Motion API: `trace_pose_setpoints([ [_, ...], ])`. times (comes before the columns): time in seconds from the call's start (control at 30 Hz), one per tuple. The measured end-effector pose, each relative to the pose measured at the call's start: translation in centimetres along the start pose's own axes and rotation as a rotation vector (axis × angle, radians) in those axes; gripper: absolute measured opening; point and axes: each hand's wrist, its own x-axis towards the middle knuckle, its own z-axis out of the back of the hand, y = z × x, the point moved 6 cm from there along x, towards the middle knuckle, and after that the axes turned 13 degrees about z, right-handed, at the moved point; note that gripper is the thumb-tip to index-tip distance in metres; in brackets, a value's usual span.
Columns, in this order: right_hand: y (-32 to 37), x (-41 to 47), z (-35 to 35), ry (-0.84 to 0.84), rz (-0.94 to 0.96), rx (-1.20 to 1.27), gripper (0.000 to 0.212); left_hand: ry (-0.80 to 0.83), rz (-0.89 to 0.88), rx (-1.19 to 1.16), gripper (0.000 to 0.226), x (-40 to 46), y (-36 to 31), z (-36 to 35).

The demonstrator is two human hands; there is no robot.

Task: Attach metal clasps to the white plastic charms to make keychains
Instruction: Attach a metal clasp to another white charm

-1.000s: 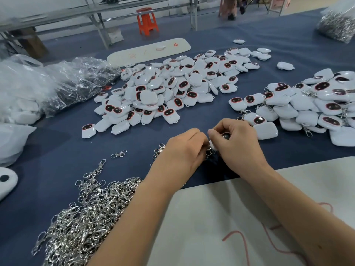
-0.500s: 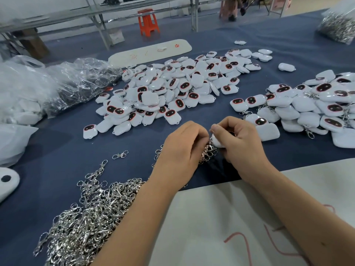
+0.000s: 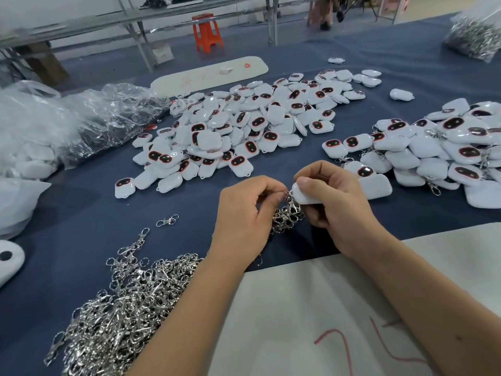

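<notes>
My right hand (image 3: 333,202) grips a white plastic charm (image 3: 302,196) between thumb and fingers, its back side up. My left hand (image 3: 245,213) pinches a metal clasp (image 3: 287,192) at the charm's corner loop, and a small bunch of clasps (image 3: 286,217) hangs below between the hands. A big pile of loose charms (image 3: 238,126) with dark red-rimmed faces lies beyond the hands. A second pile of charms with clasps on them (image 3: 433,150) lies to the right. A heap of silver clasps (image 3: 122,302) sits at the lower left.
Blue cloth (image 3: 81,218) covers the table. A white sheet with red marks (image 3: 311,316) lies under my forearms. Clear plastic bags (image 3: 67,126) sit at the left, a bag of clasps (image 3: 477,36) at the far right, a white board (image 3: 208,74) behind the pile.
The hands have drawn slightly apart. The charm now shows more fully in my right hand, and the bunch of clasps hangs in plain sight below it.
</notes>
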Motion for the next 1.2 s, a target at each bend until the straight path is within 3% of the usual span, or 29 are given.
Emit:
trace_pose_setpoints([
  [0.27, 0.7, -0.3, -0.5, 0.055, 0.084, -0.033, 0.028, -0.13, -0.058, 0.346, 0.013, -0.1, -0.9, 0.5],
  [0.4, 1.3, -0.6, -0.8, 0.073, 0.126, -0.096, 0.046, -0.114, -0.073, 0.416, 0.012, 0.0, -1.3, 0.5],
  [0.57, 1.8, -0.9, -1.4, 0.109, 0.205, -0.178, 0.043, -0.06, -0.121, 0.483, 0.013, -0.3, -1.5, -0.2],
  [0.63, 1.7, -0.8, -1.4, 0.048, 0.202, -0.105, 0.04, -0.1, 0.026, 0.26, 0.015, -0.2, -0.9, 0.1],
  [0.7, 1.3, -0.6, -1.3, 0.007, 0.153, 0.032, 0.042, -0.123, 0.191, -0.106, 0.015, 0.0, 0.3, 0.3],
  [0.87, 0.8, -0.4, -1.4, 0.028, 0.085, 0.157, 0.044, -0.042, 0.473, -0.726, 0.011, 0.1, 1.8, -0.5],
  [1.0, 0.3, -0.4, -1.6, 0.069, 0.038, 0.149, 0.054, -0.086, 0.559, -0.864, 0.019, 0.1, 2.2, -0.5],
  [1.2, 0.1, -0.5, -1.5, 0.057, 0.03, 0.127, 0.037, -0.099, 0.525, -0.826, 0.019, 0.3, 2.3, -0.1],
])
